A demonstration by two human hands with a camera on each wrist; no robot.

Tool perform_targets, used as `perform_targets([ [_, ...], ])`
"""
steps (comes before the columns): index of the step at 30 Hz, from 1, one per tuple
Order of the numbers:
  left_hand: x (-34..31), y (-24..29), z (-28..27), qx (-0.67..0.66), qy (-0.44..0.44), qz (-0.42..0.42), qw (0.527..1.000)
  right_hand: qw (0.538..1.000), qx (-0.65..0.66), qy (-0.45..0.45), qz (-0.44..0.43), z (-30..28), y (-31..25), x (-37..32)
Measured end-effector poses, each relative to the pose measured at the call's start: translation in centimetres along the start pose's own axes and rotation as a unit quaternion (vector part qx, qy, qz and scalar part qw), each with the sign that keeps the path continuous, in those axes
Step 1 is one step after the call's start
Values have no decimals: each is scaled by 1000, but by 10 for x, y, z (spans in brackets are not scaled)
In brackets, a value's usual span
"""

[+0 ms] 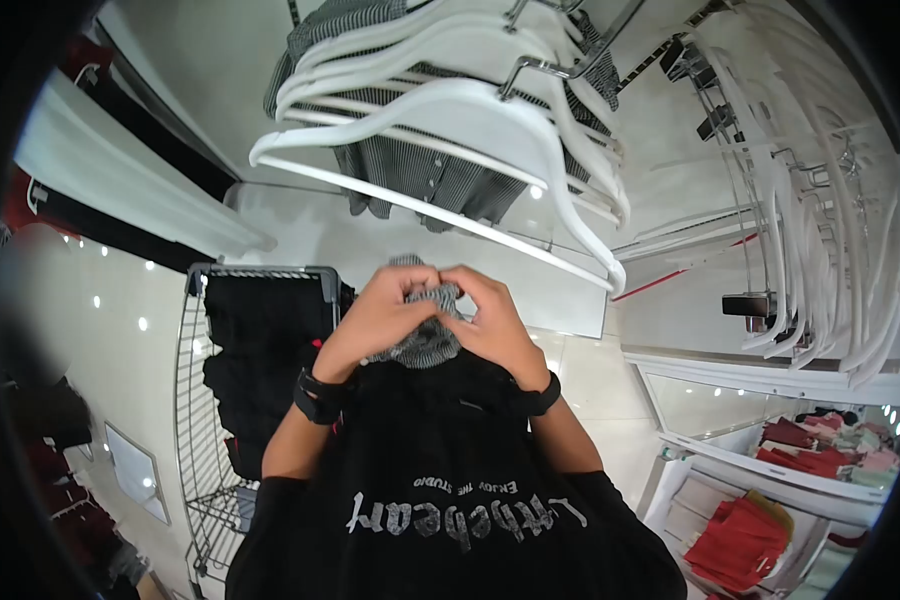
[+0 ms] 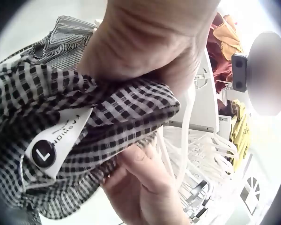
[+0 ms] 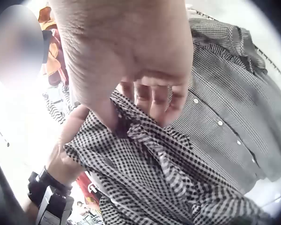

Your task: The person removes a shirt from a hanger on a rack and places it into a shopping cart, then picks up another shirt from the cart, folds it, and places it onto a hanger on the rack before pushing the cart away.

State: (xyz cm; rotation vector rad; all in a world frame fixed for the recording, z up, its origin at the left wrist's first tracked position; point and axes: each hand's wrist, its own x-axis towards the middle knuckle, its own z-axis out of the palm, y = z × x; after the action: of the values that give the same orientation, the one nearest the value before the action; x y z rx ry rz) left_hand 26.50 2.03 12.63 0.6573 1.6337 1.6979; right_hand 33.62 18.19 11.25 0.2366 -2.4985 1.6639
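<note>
Both hands meet in front of the chest in the head view, gripping a bunched black-and-white checked shirt (image 1: 425, 345). My left hand (image 1: 385, 312) pinches its gathered fabric from the left, and my right hand (image 1: 490, 325) from the right. In the left wrist view, a white size tag (image 2: 61, 140) marked L shows inside the folds of the checked cloth (image 2: 140, 103). The right wrist view has the right hand (image 3: 126, 56) with fingers curled over the cloth (image 3: 131, 159), its loose part draping below.
White hangers (image 1: 450, 95) hang just beyond the hands, with grey striped shirts (image 1: 410, 185) behind. A wire cart (image 1: 260, 270) holding black garments (image 1: 270, 350) stands at left. More white hangers (image 1: 800, 260) are at right, above shelves with red folded clothes (image 1: 735, 545).
</note>
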Motion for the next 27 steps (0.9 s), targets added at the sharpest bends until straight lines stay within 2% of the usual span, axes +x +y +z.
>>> perform_targets([
  [1, -2, 2, 0, -18, -21, -21, 999, 1000, -9, -14, -3, -2, 2, -2],
  [2, -4, 0, -3, -4, -34, -40, 999, 1000, 17, 23, -1, -3, -8, 0],
  [5, -5, -4, -4, 78, 16, -22, 997, 989, 60, 98, 93, -16, -1, -7],
  [6, -3, -16, -8, 146, 46, 17, 988, 980, 73, 135, 128, -22, 5, -12],
  [9, 1, -38, -18, 221, 124, 59, 966, 961, 83, 239, 111, -41, 20, -21],
  [10, 2, -46, -24, 215, 118, 25, 969, 953, 66, 276, 106, -49, 26, -25],
  [13, 8, -54, -32, 242, 143, -4, 960, 927, 30, 359, 101, -72, 29, -31],
  [14, 11, -50, -32, 303, 157, 29, 940, 922, 29, 371, 105, -80, 19, -30],
  [19, 30, -57, -26, 341, 237, 86, 906, 923, 104, 347, 129, -115, 45, -31],
  [20, 35, -58, -23, 357, 264, 104, 890, 931, 54, 346, 100, -121, 53, -25],
  [21, 39, -58, -20, 372, 291, 122, 873, 933, -16, 333, 138, -128, 55, -21],
  [22, 43, -55, -20, 347, 275, 78, 893, 929, 22, 331, 165, -134, 61, -17],
  [25, 68, -83, -36, 216, 221, 127, 943, 929, 71, 311, 191, -151, 64, 3],
  [26, 74, -73, -34, 214, 220, 131, 943, 930, 77, 303, 192, -156, 63, 9],
  [27, 80, -63, -33, 163, 220, 96, 957, 944, 51, 292, 144, -163, 64, 16],
])
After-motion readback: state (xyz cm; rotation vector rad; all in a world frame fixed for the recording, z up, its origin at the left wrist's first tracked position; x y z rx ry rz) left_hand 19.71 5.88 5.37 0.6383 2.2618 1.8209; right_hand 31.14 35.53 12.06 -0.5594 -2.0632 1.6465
